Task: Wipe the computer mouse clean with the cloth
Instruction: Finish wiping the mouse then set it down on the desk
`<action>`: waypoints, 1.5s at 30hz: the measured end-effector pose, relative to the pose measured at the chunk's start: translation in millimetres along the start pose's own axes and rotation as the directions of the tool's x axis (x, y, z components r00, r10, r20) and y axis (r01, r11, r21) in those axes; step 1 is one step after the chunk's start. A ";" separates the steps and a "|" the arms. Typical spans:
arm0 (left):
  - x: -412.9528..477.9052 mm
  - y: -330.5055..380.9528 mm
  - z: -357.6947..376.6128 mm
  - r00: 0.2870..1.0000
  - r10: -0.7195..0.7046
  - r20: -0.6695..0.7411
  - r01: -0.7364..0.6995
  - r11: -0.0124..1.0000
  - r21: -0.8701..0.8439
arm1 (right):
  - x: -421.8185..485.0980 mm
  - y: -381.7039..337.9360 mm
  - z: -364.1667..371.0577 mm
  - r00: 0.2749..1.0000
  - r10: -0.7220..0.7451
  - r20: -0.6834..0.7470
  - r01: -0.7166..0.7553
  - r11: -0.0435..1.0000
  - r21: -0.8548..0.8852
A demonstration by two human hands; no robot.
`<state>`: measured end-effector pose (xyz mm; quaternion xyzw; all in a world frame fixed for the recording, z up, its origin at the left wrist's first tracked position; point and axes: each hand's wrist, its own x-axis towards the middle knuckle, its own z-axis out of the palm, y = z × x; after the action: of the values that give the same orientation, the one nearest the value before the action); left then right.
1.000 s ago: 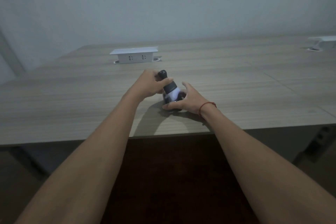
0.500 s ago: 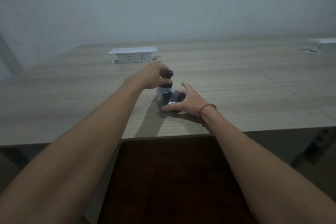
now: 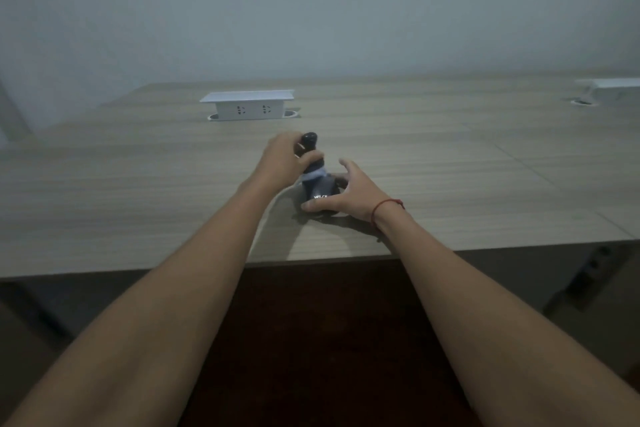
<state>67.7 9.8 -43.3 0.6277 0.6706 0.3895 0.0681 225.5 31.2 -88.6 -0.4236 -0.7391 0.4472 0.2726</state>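
Observation:
On the wooden table [image 3: 138, 191] my left hand [image 3: 281, 159] is closed around a black computer mouse [image 3: 309, 139], held on end with its rounded tip sticking up above my fingers. Just below it lies a dark cloth bundle [image 3: 319, 190] with white lettering and a pale band across its top. My right hand [image 3: 355, 193], with a red string on the wrist, grips this cloth between thumb and fingers against the tabletop. The mouse's lower part is hidden by the cloth and my fingers.
A white pop-up socket box [image 3: 247, 105] stands on the table behind my hands. A second white box [image 3: 611, 87] sits at the far right edge. The table's front edge [image 3: 104, 272] runs just below my forearms, with dark floor under it.
My left hand has swung the mouse's tip slightly right and then back to the left against the cloth. My right hand has stayed in place on the cloth.

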 end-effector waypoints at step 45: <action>-79.8 -16.1 0.0 0.742 -0.548 -0.385 0.479 0.836 -0.267 | -24.8 -14.0 1.7 0.956 0.119 -0.268 -0.017 0.935 0.354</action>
<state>71.2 -60.1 -84.8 0.3043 0.7835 0.5379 0.0645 231.1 5.5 -77.4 -0.4540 -0.5860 0.5144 0.4311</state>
